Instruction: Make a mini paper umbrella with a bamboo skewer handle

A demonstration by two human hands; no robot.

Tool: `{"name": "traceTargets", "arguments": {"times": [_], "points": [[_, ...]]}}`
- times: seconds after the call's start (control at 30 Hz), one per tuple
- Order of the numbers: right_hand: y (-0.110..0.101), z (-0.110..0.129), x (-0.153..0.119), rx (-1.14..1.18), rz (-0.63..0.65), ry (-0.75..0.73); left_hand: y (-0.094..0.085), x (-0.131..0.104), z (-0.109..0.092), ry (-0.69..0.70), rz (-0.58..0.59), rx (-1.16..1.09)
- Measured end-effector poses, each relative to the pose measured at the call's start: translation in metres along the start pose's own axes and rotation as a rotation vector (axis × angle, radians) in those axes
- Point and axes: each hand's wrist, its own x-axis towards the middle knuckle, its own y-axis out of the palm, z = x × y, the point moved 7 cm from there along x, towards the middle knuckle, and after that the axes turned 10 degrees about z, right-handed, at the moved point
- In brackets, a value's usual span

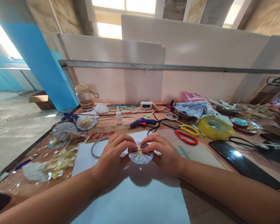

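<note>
The left arm (53, 191) comes in from eight o'clock, the right arm (226, 183) from four. The left hand (114, 152) and right hand (166, 152) nearly meet, fingers (127, 144) bent.

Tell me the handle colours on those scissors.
One yellow, one red on the scissors; best seen in the head view.

Bright light comes from blown-out windows (141, 5) at twelve and ten o'clock; the disc (142, 159) throws a soft shadow toward six on the paper (142, 205); glare spots the phone (245, 164) at four; edges stretch.
</note>
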Motion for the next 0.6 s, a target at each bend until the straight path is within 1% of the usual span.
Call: {"name": "traceTargets", "arguments": {"times": [0.1,0.17,0.27,0.37,0.43,0.47,0.53,0.6], "points": [[0.001,-0.004,0.0,0.038,0.005,0.045,0.003,0.001,0.002,-0.04,0.045,-0.037],[0.004,-0.01,-0.001,0.078,0.035,0.133,0.005,0.002,0.006,-0.099,0.063,-0.071],[0.01,-0.027,-0.005,0.136,0.088,0.362,0.011,0.0,0.019,-0.227,0.086,-0.13],[0.017,-0.047,-0.012,0.292,0.095,0.626,0.014,-0.004,0.032,-0.355,0.082,-0.186],[0.023,-0.059,-0.015,0.413,0.12,0.749,0.012,-0.007,0.038,-0.43,0.051,-0.22],[0.024,-0.065,-0.015,0.43,0.148,0.786,0.011,-0.008,0.039,-0.452,0.041,-0.226],[0.019,-0.075,-0.011,0.347,0.2,0.811,0.008,-0.007,0.038,-0.461,0.026,-0.207],[0.004,-0.081,-0.003,0.209,0.233,0.808,0.006,-0.004,0.034,-0.438,0.047,-0.169]]}}
